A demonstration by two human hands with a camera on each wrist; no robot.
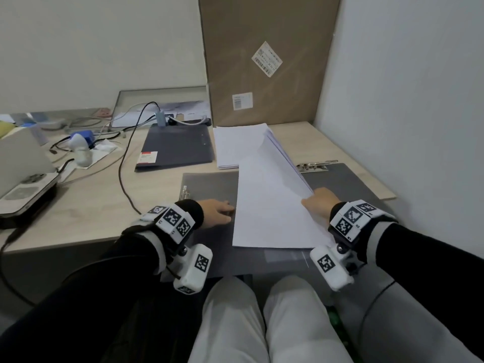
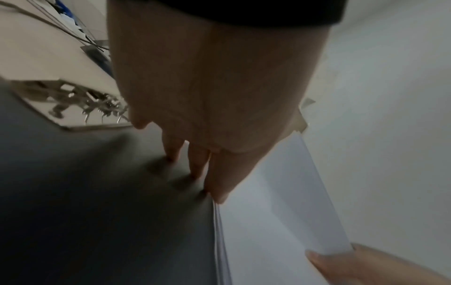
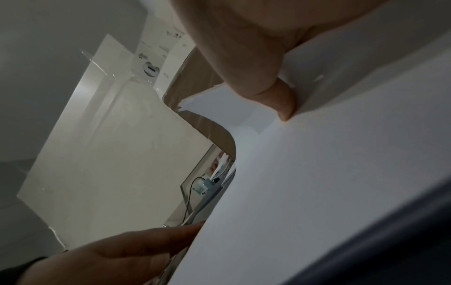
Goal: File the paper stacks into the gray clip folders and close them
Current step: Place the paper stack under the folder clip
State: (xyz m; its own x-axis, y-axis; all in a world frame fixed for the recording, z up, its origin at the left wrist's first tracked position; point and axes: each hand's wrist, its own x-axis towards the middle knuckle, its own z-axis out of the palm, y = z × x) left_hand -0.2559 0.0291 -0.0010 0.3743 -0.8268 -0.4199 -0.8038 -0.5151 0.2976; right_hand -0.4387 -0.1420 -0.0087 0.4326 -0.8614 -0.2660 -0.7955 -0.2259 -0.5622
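— Where's the paper now?

— Centre of the head view: the right hand [image 1: 318, 203] has the paper stack [image 1: 272, 203] pinched by its right edge, thumb on top and fingers underneath, and the sheets hang slanted above the open gray folder [image 1: 207, 184] spread across the near edge of the desk [image 1: 91, 205].

— And the other hand?

— The left hand [image 1: 218, 212] lies on the folder's left half, fingers [image 2: 197, 164] straight, fingertips on the gray board right at the stack's left edge. It grips nothing.

— How would you finish this well?

— I'd keep that left hand as a fence, lower the sheets flat, and square the top edge under the metal clip [image 1: 313, 165] at centre right before letting go. A loose pinch could let the pages fan out.

— More to file?

— Seemingly: another pile of paper [image 1: 235, 145] sits above centre, beside a closed dark folder [image 1: 175, 148].
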